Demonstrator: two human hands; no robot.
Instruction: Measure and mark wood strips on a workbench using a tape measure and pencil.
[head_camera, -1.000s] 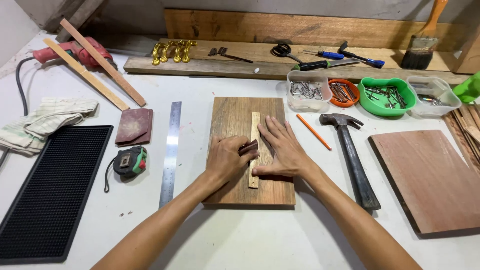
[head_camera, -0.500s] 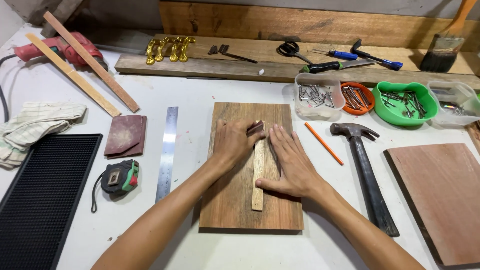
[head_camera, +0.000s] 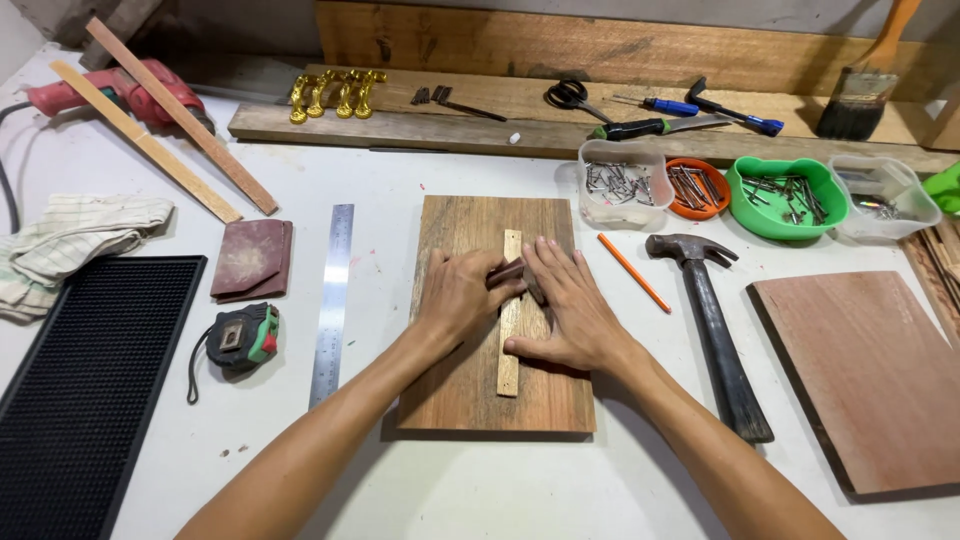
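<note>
A brown wooden board (head_camera: 470, 400) lies flat in front of me on the white bench. On it, lengthwise, rests a thin light wood strip (head_camera: 509, 370). My left hand (head_camera: 455, 298) pinches a small dark brown piece (head_camera: 505, 272), maybe folded sandpaper, against the upper part of the strip. My right hand (head_camera: 572, 312) lies flat over the strip and board, fingers together and thumb against the strip's right edge, pressing it down. The middle of the strip is hidden under my fingers.
A hammer (head_camera: 715, 330) and an orange pencil (head_camera: 633, 272) lie to the right, a reddish board (head_camera: 865, 370) beyond them. Tubs of nails (head_camera: 775, 195) stand behind. To the left are a steel ruler (head_camera: 331, 300), a tape measure (head_camera: 245, 338), sandpaper (head_camera: 252, 258), a black mat (head_camera: 85, 380) and a cloth (head_camera: 70, 235).
Both hands slid up the strip from its lower half and now sit just below its top. The dark piece moved along with my left fingers.
</note>
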